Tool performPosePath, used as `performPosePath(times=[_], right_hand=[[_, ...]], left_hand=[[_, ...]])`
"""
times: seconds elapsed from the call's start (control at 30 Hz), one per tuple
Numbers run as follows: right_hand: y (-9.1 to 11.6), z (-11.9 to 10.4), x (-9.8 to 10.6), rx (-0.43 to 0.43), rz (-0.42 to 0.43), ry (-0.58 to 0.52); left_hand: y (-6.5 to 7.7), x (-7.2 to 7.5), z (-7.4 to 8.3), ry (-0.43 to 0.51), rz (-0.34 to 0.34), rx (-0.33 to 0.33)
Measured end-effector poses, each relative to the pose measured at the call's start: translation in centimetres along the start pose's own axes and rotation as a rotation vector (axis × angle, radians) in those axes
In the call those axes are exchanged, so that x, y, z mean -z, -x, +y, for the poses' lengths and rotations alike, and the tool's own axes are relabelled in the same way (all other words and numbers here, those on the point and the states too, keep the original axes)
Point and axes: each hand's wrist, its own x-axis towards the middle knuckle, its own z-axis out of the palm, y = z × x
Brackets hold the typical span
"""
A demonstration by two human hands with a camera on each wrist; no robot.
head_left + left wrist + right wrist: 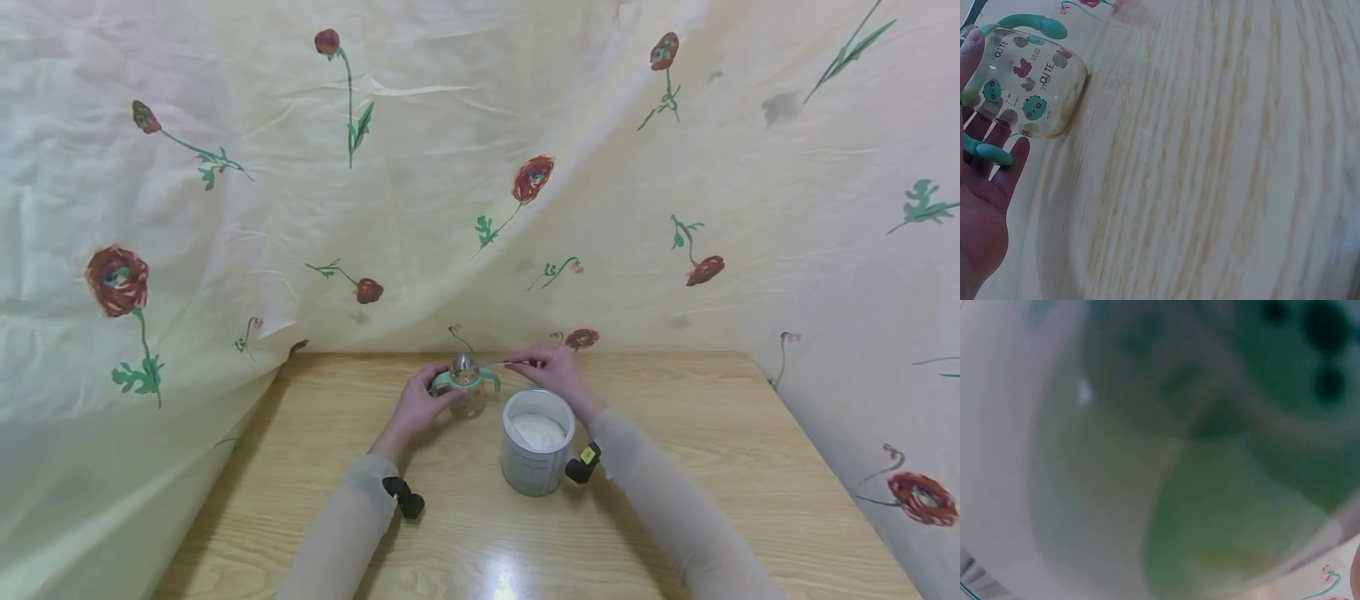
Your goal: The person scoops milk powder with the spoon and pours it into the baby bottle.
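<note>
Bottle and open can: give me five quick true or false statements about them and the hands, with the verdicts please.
1. The left hand holds the bottle. True.
2. The bottle's handles are red. False: the handles are green.
3. The open can stands upright on the table. True.
4. The can's contents are black. False: the contents are white.
5. The right hand is inside the can. False: it is outside, beyond the can.

Left grip (982,209) holding printed bottle (1032,84), wood-grained table (1210,162)
</note>
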Motion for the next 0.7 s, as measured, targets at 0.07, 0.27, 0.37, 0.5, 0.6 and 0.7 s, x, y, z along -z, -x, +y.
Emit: performPosePath(times=[0.07, 0.27, 0.37, 0.5, 0.6, 0.7], right_hand=[[-0.05, 0.24, -0.03, 0.104, 0.018, 0.051], [-0.22, 0.4, -0.02, 0.279, 0.043, 0.072], [-0.2, 0.4, -0.01, 0.302, 0.053, 0.053], [-0.17, 0.37, -0.11, 0.328, 0.079, 0.019], [-0.13, 0.4, -0.19, 0.339, 0.081, -0.002], [-0.06, 0.47, -0.17, 0.331, 0.072, 0.0]], left_hand=[[0.08, 0.02, 0.03, -0.005, -0.003, 0.003], [0.25, 0.05, 0.16, -0.019, -0.003, 0.012], [0.22, 0.08, 0.19, -0.012, -0.004, 0.02], [0.15, 0.08, 0.14, -0.007, -0.006, 0.028], [0.19, 0.06, 0.05, -0.003, -0.006, 0.028], [0.25, 0.09, 0.03, 0.008, -0.01, 0.026]])
